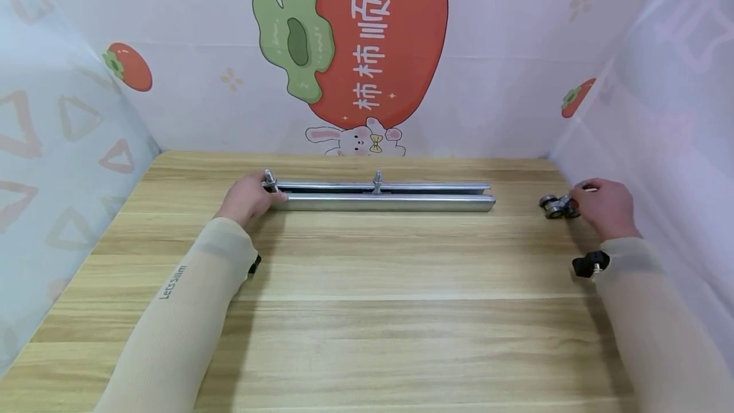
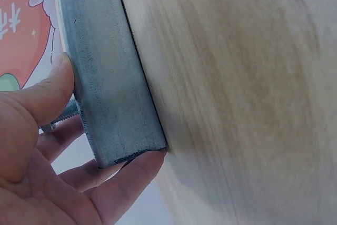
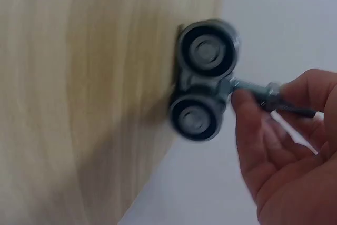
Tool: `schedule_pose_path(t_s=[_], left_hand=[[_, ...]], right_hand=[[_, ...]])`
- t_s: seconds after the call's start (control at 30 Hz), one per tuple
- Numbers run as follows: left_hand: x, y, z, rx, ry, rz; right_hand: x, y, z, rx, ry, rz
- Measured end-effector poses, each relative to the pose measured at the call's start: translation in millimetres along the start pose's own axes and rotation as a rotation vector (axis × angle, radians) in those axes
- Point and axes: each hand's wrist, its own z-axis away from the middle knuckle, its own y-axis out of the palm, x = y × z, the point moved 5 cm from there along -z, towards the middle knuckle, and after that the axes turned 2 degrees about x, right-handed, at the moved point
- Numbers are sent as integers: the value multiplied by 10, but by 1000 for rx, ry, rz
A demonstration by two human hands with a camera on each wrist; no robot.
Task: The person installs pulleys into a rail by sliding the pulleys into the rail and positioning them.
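A silver metal channel rail (image 1: 390,202) lies lengthwise on the table, its slot facing up. My left hand (image 1: 248,199) grips its left end. In the left wrist view the thumb (image 2: 62,77) lies on the upper edge and fingertips (image 2: 150,162) touch the cut end. Threaded bolts (image 1: 377,181) stand up from the slot, one beside the left hand and one near the middle. At the right, my right hand (image 1: 609,206) pinches the bolt stem (image 3: 255,89) of a roller trolley (image 3: 205,51). Its dark-rimmed wheels face the right wrist camera.
The wood-grain table (image 1: 401,336) reaches to a printed cloth backdrop (image 1: 487,81) behind the rail. Cloth walls (image 1: 676,120) rise at both sides, the right one close to the right hand. A stretch of table separates the rail's right end from the trolley.
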Motion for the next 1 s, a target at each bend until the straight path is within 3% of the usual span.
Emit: schedule_pose_path(t_s=[0.3,0.63,1.0], left_hand=[[-3,-3,9,-2,0,-2],[4,0,-2,-4,5,1],[2,5,1,-9,12,10]], right_hand=[[74,30,-76,-30,-8,-16],[276,160,-55,-101,-82,8],[499,306,7,-109,-151,-3]])
